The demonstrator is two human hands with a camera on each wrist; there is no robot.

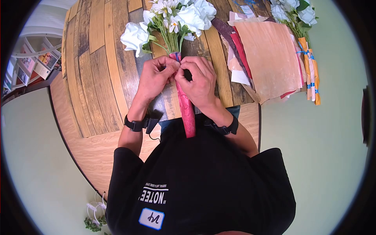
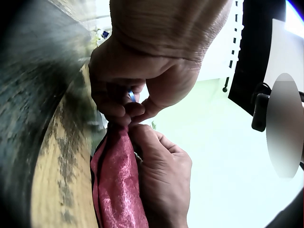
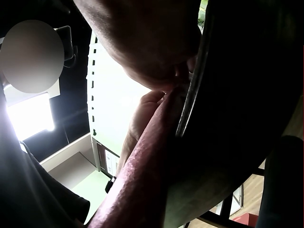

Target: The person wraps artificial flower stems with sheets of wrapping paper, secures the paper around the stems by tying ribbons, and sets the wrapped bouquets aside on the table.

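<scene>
White flowers (image 1: 196,17) with green stems lie at the table's far edge, their lower ends wrapped in dark pink paper (image 1: 187,113) that narrows toward the person. Both hands meet at the top of the wrap. The left hand (image 1: 154,78) pinches a blue ribbon (image 2: 132,96) between thumb and fingers, and the right hand (image 1: 199,80) has thumb and fingertips pinched at the same spot, where what lies between them is hidden. In the left wrist view the pink paper (image 2: 121,180) is gathered tightly just under the fingertips.
On the wooden table (image 1: 94,70), a stack of wrapping sheets (image 1: 270,58) lies to the right. Beyond it is another bunch of white flowers (image 1: 305,15), with wrapped stems (image 1: 313,78) tied in blue. A magazine rack (image 1: 35,62) stands at the far left.
</scene>
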